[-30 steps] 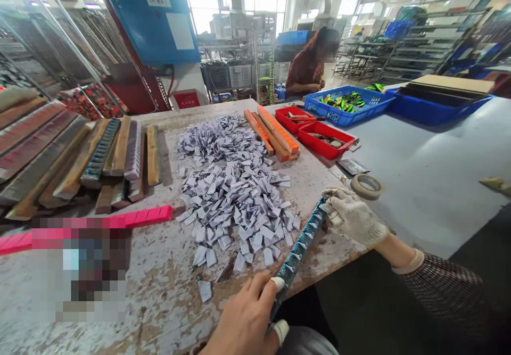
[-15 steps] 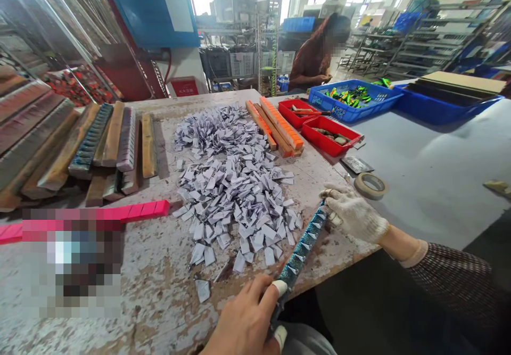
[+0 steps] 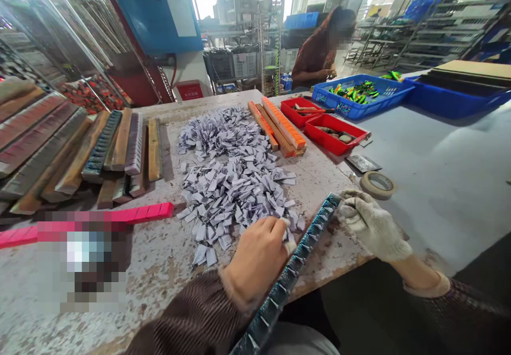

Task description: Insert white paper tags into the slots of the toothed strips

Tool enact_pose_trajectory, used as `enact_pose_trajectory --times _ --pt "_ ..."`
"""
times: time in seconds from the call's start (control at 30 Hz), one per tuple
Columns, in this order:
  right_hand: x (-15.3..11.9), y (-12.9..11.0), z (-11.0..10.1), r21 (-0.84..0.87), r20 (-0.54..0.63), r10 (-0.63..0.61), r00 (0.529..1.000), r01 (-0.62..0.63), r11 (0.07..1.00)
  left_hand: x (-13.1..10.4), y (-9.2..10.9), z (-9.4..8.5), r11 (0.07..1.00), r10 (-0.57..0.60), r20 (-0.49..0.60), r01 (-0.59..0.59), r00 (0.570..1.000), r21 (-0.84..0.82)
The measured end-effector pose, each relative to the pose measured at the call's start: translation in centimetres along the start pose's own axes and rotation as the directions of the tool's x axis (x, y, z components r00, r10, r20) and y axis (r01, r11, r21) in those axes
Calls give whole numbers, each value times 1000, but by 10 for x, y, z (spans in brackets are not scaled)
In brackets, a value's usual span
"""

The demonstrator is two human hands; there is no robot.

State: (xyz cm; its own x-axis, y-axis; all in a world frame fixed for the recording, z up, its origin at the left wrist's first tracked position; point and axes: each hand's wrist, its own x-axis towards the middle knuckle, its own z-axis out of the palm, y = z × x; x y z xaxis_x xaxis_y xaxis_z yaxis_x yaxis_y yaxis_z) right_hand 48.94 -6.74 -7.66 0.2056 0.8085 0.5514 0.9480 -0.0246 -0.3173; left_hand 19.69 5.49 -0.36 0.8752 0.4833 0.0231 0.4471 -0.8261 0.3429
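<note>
A long blue-green glittery bar point(image 3: 284, 280) with small pale pointed pieces along it slants from the bottom edge up to the right, across the table edge. My left hand point(image 3: 261, 254), bare with white covers on fingertips, is closed at the near right side of a heap of small white tags point(image 3: 239, 190), beside the bar; what its fingers pinch is too hidden to name. At the bar's upper end my right hand point(image 3: 371, 224), in a white knitted glove, has its fingers curled together. Whether the fingers grip the bar's tip is unclear.
Wooden bars point(image 3: 75, 168) are stacked at left, above a pink strip point(image 3: 151, 212). Orange-topped bars point(image 3: 281, 126) lie behind the heap. Red trays point(image 3: 333, 139), a blue basket point(image 3: 359, 107) and a tape roll point(image 3: 377, 184) stand at right. A person point(image 3: 315, 57) sits in the background.
My left hand has left the bar's lower part and moved up to the tag heap. More of the bar now shows, reaching the bottom edge. My right hand appears slightly farther right and lower.
</note>
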Motion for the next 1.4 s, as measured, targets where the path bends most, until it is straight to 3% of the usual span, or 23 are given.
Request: enact_pose_trajectory --times 0.1,0.23,0.43,0.6,0.73,0.9,0.97,1.07,1.17,1.23,1.3,1.4 --pt "-21 -10 -3 35 -81 40 996 -37 999 51 -1 4 976 104 48 -111 993 189" --pt "-53 -22 -5 72 -120 52 991 -44 996 91 -7 13 932 246 208 -290 947 217" --pt "-78 -30 -6 122 -130 132 983 -117 986 111 -17 12 911 262 302 -338 917 236" --pt "-83 -32 -3 196 -129 164 978 -137 971 113 -21 2 917 254 286 -324 924 234" --pt "-81 -39 -2 231 -149 172 974 -135 964 99 -25 -10 941 214 187 -253 959 223" --pt "-55 -67 -5 250 -189 143 972 -94 964 59 -24 -15 963 217 26 -218 976 161" --pt "-41 -83 -6 253 -179 97 979 -50 966 40 -18 -12 956 292 -132 -287 947 58" --pt "-20 -106 -5 335 -147 60 987 -7 942 14 -4 -8 895 375 -410 -440 831 -72" --pt "-6 -126 -3 589 -16 89 996 -63 806 -7 8 -6 837 402 -536 -535 742 -113" --pt "-1 -137 -3 777 81 147 986 -155 611 -18 12 -4 828 394 -547 -544 738 -138" --pt "0 -144 -4 864 131 218 967 -220 454 -27 11 -2 843 322 -520 -490 791 -222" --pt "-2 -149 -6 921 217 364 906 -313 230 -37 9 -1 803 103 -347 -284 932 -524"
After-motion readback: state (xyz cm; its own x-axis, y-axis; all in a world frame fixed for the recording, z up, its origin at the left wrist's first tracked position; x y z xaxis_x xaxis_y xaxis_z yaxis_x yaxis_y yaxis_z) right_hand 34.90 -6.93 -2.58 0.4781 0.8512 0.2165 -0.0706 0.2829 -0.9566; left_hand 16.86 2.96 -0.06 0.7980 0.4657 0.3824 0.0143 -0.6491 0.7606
